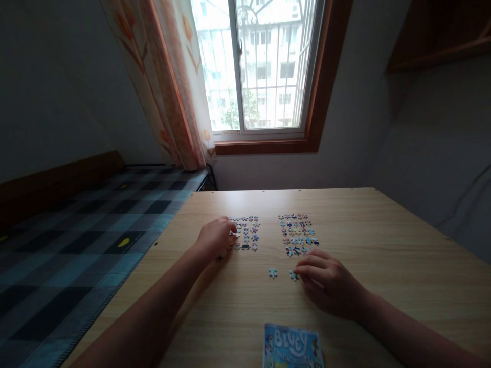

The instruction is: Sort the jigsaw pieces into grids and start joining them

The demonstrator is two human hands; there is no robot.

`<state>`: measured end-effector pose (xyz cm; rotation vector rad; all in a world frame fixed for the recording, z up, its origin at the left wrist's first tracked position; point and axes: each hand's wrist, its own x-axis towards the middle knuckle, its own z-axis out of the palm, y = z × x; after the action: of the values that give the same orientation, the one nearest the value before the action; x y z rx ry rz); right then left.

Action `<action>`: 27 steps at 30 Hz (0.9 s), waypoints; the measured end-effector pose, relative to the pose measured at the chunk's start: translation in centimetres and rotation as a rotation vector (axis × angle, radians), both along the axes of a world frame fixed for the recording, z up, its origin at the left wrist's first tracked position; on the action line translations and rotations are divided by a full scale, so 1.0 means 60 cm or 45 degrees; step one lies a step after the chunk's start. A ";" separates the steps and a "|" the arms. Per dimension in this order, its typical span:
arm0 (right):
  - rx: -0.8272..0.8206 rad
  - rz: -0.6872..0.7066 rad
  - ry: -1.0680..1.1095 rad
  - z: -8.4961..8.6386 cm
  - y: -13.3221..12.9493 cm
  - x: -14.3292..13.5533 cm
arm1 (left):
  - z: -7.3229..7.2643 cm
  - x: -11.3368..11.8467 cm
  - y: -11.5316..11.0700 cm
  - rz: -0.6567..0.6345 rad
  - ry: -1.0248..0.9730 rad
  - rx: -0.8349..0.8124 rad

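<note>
My left hand (217, 235) is over the left group of jigsaw pieces (246, 231), thumb and fingers pinched on a pale jigsaw piece (235, 235). The hand and wrist hide part of that group's left side. My right hand (328, 282) rests low on the table, its fingertips closed at the edge of a light-blue jigsaw piece (293, 275). Just left of it, another light-blue jigsaw piece (272, 273) lies by itself. Beyond my right hand, the right group of jigsaw pieces (295, 231) is laid out in rows, its near corner close to my fingers.
A blue puzzle box or booklet marked "Bluey" (292, 347) lies at the near edge of view. The wooden table (215, 317) reaches toward the window (268, 66). A bed with a checked cover (88, 225) stands along the left, beside a flowered curtain (169, 76).
</note>
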<state>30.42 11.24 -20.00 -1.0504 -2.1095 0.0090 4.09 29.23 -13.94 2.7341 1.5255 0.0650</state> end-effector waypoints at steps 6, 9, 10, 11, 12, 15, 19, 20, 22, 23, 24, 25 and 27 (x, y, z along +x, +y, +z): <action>0.000 0.021 0.009 0.003 0.001 -0.002 | -0.010 0.001 0.002 -0.002 0.049 0.019; 0.002 0.024 -0.002 0.004 0.001 -0.002 | -0.011 0.001 0.004 -0.018 0.047 0.037; 0.002 0.023 -0.004 0.004 0.001 -0.002 | -0.009 0.001 0.004 -0.024 0.037 0.046; -0.002 0.024 -0.007 0.004 0.001 -0.002 | -0.006 0.002 0.002 -0.030 0.016 0.060; -0.009 0.024 -0.009 0.004 0.001 -0.001 | -0.001 0.003 0.000 -0.039 -0.017 0.078; -0.030 0.020 -0.016 0.003 0.002 -0.001 | 0.022 0.013 -0.016 -0.090 -0.188 0.121; -0.028 0.011 -0.025 0.004 0.002 0.000 | 0.041 0.037 -0.054 -0.246 -0.402 -0.056; -0.028 0.017 -0.033 0.004 0.002 0.000 | 0.039 0.045 -0.065 -0.292 -0.427 -0.130; -0.039 0.035 -0.058 0.004 0.002 0.002 | 0.029 0.059 -0.087 -0.384 -0.465 -0.269; -0.048 0.041 -0.070 0.004 0.001 0.002 | 0.020 0.066 -0.098 -0.412 -0.481 -0.319; -0.057 0.040 -0.080 0.005 0.001 0.003 | 0.011 0.072 -0.107 -0.444 -0.483 -0.366; -0.068 0.039 -0.091 0.005 0.001 0.003 | 0.002 0.077 -0.116 -0.468 -0.488 -0.397; -0.078 0.033 -0.110 0.007 0.000 0.003 | -0.015 0.085 -0.130 -0.496 -0.497 -0.420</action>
<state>30.60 11.22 -19.59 -1.0764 -2.2135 0.0417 9.20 21.44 -14.83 2.5048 0.8131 0.2927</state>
